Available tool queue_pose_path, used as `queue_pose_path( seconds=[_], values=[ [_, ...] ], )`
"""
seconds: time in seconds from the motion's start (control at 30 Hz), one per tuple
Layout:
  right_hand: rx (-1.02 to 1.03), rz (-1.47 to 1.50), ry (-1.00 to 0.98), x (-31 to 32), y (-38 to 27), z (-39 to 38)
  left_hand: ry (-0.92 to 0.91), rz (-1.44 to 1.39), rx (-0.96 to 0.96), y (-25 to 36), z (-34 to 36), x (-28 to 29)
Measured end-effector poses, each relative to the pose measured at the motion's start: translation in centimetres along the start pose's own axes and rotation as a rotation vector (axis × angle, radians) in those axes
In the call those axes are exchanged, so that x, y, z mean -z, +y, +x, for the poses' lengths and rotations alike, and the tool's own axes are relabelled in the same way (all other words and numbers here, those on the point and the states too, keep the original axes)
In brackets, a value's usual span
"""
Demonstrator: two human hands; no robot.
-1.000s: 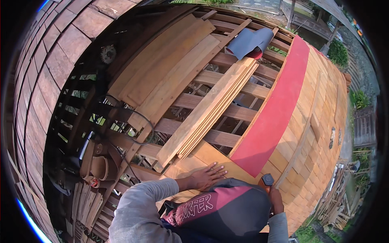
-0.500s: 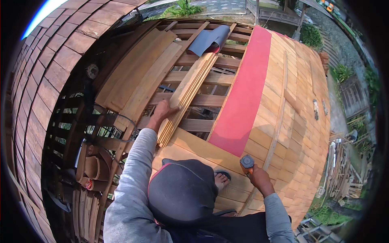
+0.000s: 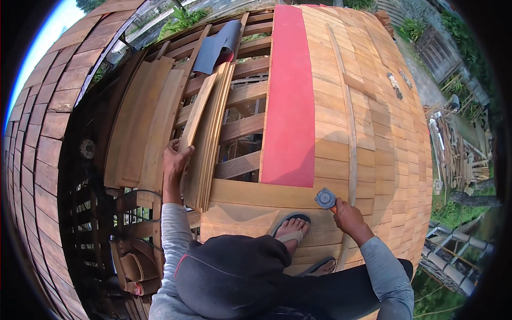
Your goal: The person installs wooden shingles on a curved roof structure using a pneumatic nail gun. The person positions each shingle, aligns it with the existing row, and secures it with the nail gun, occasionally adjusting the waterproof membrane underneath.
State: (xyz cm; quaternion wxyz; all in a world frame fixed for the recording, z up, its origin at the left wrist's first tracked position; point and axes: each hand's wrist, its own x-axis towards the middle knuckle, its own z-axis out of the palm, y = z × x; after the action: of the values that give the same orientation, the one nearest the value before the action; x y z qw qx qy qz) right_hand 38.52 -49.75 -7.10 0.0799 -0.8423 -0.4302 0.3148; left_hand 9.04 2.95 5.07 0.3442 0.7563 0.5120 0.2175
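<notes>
My left hand [image 3: 175, 160] pinches the near end of a thin wooden board [image 3: 198, 113]. The board is tilted away from the left side of a stack of long boards [image 3: 217, 133], which lies on the open roof battens. In my right hand [image 3: 351, 220] is a hammer [image 3: 325, 199] with a grey head and an orange handle, held above the shingles. Between the stack and the shingled part, a red sheet [image 3: 290, 101] runs lengthwise. A dark grey sheet [image 3: 218, 48], partly curled, covers the stack's far end.
Rows of wooden shingles [image 3: 384, 160] cover the right side, crossed by a long batten [image 3: 349, 122]. Gaps open between the bare battens [image 3: 242, 128]. More boards [image 3: 141, 122] lie at the left. A tool pouch [image 3: 140, 266] sits lower left. My sandalled foot [image 3: 292, 228] stands on shingles.
My left hand has shifted left, drawing one board away from the stack's side. The right hand still holds the hammer. The whole view has turned, so the roof appears farther left.
</notes>
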Motion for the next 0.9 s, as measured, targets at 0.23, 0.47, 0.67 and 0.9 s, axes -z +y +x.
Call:
queue_pose_path(
  seconds=[0.23, 0.47, 0.67, 0.9],
  values=[
    [-0.038, 0.004, -0.098, 2.6, 0.2, 1.2, -0.028, 0.019, -0.590, 14.4, -6.2, -7.1],
    [-0.007, -0.081, -0.216, 6.1, 1.0, -1.5, -0.536, 0.251, -1.020, 17.3, -10.1, -25.1],
    [0.015, -0.058, -0.262, 5.0, 0.9, -3.5, -0.777, 0.354, -0.960, 9.1, -7.9, -26.3],
    [0.018, -0.008, -0.182, 6.3, 0.5, -3.4, -0.958, 0.523, -0.913, 5.7, -8.1, -23.8]
  ],
)
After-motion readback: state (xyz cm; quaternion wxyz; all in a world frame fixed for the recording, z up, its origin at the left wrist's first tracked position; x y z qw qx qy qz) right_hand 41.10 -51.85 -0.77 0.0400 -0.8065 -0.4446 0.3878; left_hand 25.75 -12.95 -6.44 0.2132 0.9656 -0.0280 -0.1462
